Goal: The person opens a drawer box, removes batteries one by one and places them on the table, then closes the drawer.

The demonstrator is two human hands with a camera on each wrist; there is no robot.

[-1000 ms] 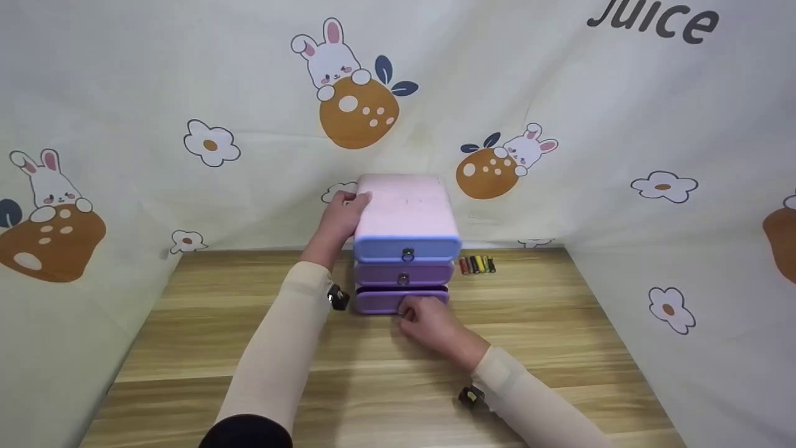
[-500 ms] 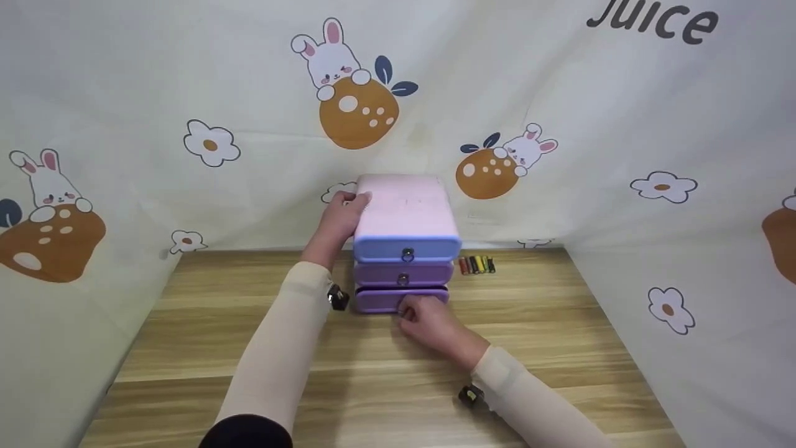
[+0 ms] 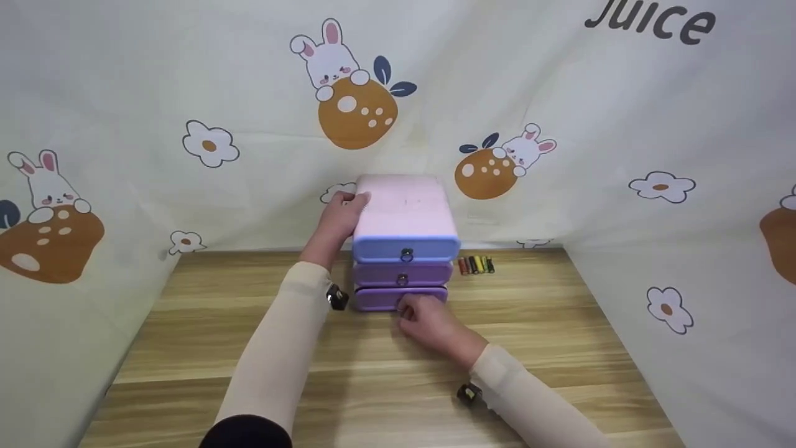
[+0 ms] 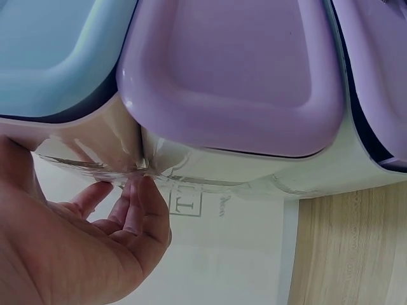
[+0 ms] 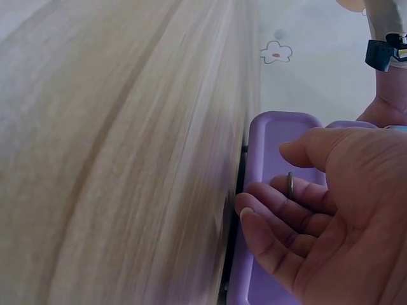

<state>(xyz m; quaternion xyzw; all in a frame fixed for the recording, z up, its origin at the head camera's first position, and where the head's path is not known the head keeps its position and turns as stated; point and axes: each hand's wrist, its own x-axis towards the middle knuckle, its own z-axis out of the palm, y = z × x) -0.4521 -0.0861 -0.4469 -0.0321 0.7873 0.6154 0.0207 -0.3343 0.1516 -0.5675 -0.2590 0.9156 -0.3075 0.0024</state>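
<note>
A small drawer cabinet with a pink top stands against the back wall. Its blue top drawer is above a purple middle drawer and a purple bottom drawer. My left hand grips the cabinet's left side, thumb over the top edge; in the left wrist view its curled fingertips press the side near the seam between tiers. At the bottom drawer, my right hand has curled fingers at the metal ring pull, which lies across one finger. A thin dark gap shows above this drawer's front.
Several batteries lie in a row just right of the cabinet. The wood-grain table is enclosed by cloth walls printed with rabbits and flowers. Dark wrist cameras are strapped to both sleeves.
The bottom drawer has slid slightly inward, and the dark gap above its front has narrowed. My right hand stays at its ring pull. My left hand keeps its place on the cabinet.
</note>
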